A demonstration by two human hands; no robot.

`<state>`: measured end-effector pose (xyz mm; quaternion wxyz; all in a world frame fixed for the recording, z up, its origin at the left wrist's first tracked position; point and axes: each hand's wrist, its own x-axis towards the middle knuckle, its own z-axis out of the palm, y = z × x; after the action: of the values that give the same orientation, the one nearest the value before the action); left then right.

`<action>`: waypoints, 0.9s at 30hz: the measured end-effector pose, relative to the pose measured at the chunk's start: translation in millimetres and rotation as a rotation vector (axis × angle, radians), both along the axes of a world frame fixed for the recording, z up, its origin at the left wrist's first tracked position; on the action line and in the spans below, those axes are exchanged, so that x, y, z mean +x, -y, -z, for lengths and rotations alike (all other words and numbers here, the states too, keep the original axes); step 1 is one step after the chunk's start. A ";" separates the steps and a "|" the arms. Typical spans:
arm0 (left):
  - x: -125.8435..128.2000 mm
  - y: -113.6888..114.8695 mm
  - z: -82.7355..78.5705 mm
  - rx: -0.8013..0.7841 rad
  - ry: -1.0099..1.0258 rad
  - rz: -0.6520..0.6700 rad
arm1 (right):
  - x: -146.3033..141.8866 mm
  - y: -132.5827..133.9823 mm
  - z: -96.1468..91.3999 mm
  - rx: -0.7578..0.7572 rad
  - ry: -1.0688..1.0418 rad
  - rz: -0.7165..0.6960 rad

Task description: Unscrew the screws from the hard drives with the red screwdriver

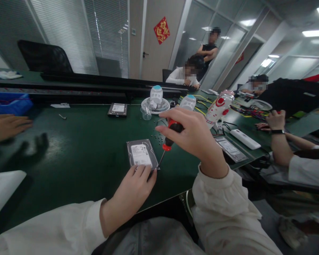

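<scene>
Hard drive: dark grey casing, white printed label uppermost. Lies flat on green worktop, slightly askew; near edge partly covered by left hand. Screwdriver: red-and-black handle, slim metal shaft. Held in right hand, tilted, handle up and rightward, tip down at drive's near right corner. Exact tip contact too small to tell.

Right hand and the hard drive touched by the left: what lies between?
Head view: a screwdriver reaches from the right hand to a corner of the hard drive.
</scene>
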<state>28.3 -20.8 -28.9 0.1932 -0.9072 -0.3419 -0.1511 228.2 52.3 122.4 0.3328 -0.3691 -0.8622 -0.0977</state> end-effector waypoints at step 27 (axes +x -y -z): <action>-1.5 -1.4 -1.4 -0.054 -0.070 0.008 | 7.6 10.0 -7.2 -0.175 -0.045 -0.220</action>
<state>26.8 -19.4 -27.5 0.1802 -0.9181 -0.3353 -0.1106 235.9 42.3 129.6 0.3272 -0.3021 -0.8951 0.0231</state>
